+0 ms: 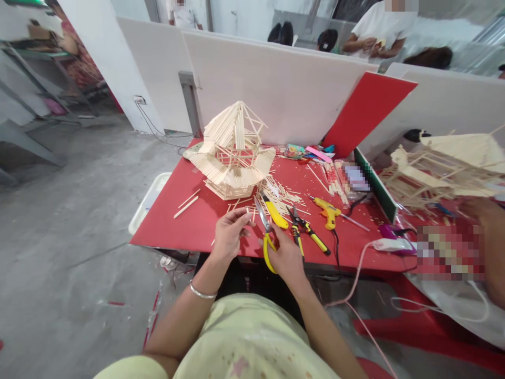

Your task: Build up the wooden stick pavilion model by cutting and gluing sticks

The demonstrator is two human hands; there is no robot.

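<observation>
My left hand (231, 231) is closed in a pinch in front of the wooden stick model. Something small and pale shows at its fingertips, too small to make out. My right hand (288, 258) grips yellow-handled scissors (269, 247), their blades pointing up and away from me, close to the left fingertips. Just beyond the scissors lies a yellow-handled cutter knife (276, 211). Behind both hands stands a pavilion-like model (236, 152) built of thin wooden sticks; part of its roof is covered and part is bare frame.
Loose sticks and scraps (286, 195) litter the red table (169, 221). Black-and-yellow cutters (315, 237) and a yellow glue gun (327, 210) with a cord lie rightward. A green divider (374, 184) separates another stick model (445, 168), near a co-worker's arm (493, 252).
</observation>
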